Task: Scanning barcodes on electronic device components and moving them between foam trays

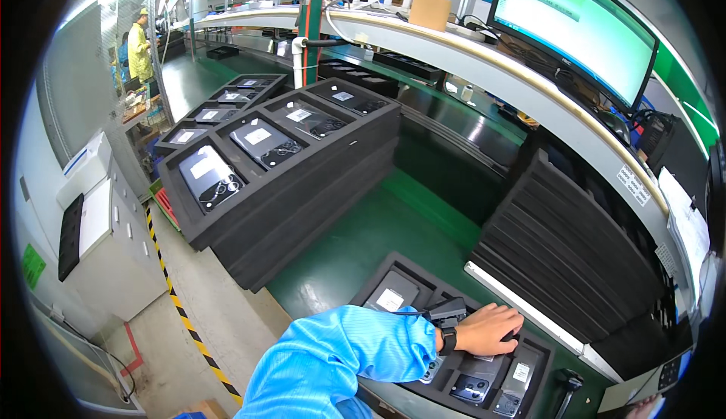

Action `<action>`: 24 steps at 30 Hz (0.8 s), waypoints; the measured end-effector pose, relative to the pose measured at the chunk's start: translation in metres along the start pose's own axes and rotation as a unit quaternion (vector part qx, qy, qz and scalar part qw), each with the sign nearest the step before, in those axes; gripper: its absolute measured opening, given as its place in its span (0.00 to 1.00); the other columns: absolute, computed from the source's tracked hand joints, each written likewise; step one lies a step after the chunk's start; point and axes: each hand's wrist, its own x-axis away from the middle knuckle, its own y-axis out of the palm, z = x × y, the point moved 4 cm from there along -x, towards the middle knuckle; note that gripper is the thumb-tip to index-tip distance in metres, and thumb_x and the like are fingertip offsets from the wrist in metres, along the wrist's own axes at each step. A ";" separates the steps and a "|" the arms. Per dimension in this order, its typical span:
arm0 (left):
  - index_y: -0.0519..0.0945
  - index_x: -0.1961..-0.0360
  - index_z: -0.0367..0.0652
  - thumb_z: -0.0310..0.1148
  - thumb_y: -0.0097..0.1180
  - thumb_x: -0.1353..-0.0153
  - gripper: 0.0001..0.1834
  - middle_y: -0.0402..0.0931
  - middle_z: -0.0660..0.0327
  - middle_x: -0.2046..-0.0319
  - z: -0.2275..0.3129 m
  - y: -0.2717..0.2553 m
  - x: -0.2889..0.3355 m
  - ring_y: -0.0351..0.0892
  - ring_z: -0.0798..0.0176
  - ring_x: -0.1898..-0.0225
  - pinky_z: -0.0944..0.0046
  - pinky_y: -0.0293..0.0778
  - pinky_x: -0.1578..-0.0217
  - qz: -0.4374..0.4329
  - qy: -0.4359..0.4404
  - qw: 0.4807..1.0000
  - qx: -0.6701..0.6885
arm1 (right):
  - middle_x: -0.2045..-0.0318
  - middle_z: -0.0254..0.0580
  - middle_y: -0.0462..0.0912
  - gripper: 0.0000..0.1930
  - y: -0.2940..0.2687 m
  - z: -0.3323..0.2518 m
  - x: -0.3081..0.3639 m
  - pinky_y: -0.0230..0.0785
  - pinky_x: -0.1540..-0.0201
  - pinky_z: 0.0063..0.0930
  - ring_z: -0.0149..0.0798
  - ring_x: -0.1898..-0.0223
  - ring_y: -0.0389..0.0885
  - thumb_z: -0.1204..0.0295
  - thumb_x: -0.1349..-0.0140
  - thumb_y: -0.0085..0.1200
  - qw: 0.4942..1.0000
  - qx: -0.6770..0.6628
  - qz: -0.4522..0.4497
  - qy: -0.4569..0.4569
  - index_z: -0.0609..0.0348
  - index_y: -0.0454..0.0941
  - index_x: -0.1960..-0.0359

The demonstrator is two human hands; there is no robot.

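Note:
My left hand (488,330), in a blue sleeve with a black wrist strap, reaches over a black foam tray (393,262) at the lower middle. Its fingers curl down at the tray's far side, closed around something dark that I cannot make out. Phones lie in the tray's slots, among them a dark phone (473,386) and a narrower one (522,373) with a white label. Little of my right hand (646,407) shows at the bottom right edge; it holds a pale phone (637,392) with a black camera block. A small black device (446,311) sits beside the left wrist.
Stacked black foam trays (302,192) with labelled phones stand at left, more stacked trays (567,245) at right. A black handled tool (566,389) stands near the right hand. A monitor (582,26) overhangs the curved shelf (469,48). A person in yellow (139,48) stands far left.

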 end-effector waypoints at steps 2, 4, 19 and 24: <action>0.71 0.60 0.45 0.43 0.55 0.36 0.14 0.71 0.57 0.60 0.000 0.000 0.000 0.73 0.52 0.54 0.54 0.65 0.52 0.001 0.002 1.000 -0.004 | 0.72 0.36 0.81 0.19 -0.005 0.001 -0.003 0.65 0.80 0.24 0.29 0.80 0.73 0.56 0.35 0.64 0.999 -0.009 0.004 0.033 0.60 0.78 0.56; 0.71 0.60 0.45 0.44 0.55 0.36 0.15 0.72 0.57 0.59 -0.001 0.000 -0.001 0.73 0.51 0.54 0.53 0.66 0.51 -0.007 -0.001 1.000 -0.010 | 0.73 0.33 0.81 0.19 -0.017 0.002 -0.008 0.63 0.81 0.22 0.27 0.82 0.72 0.55 0.36 0.64 0.998 -0.026 0.009 0.059 0.58 0.78 0.56; 0.73 0.59 0.44 0.46 0.56 0.36 0.16 0.74 0.55 0.59 -0.002 -0.002 0.000 0.75 0.49 0.54 0.52 0.66 0.51 -0.006 0.001 1.000 -0.013 | 0.76 0.16 0.70 0.12 -0.045 -0.030 -0.032 0.55 0.79 0.13 0.15 0.79 0.62 0.56 0.26 0.53 0.999 -0.019 0.008 -0.047 0.48 0.81 0.56; 0.75 0.57 0.42 0.43 0.57 0.39 0.17 0.75 0.54 0.58 -0.004 -0.004 -0.004 0.75 0.48 0.52 0.52 0.67 0.50 -0.001 0.006 1.000 0.028 | 0.83 0.19 0.66 0.13 -0.040 0.016 0.095 0.55 0.86 0.11 0.17 0.84 0.64 0.62 0.36 0.67 0.990 -0.112 0.028 0.077 0.42 0.72 0.72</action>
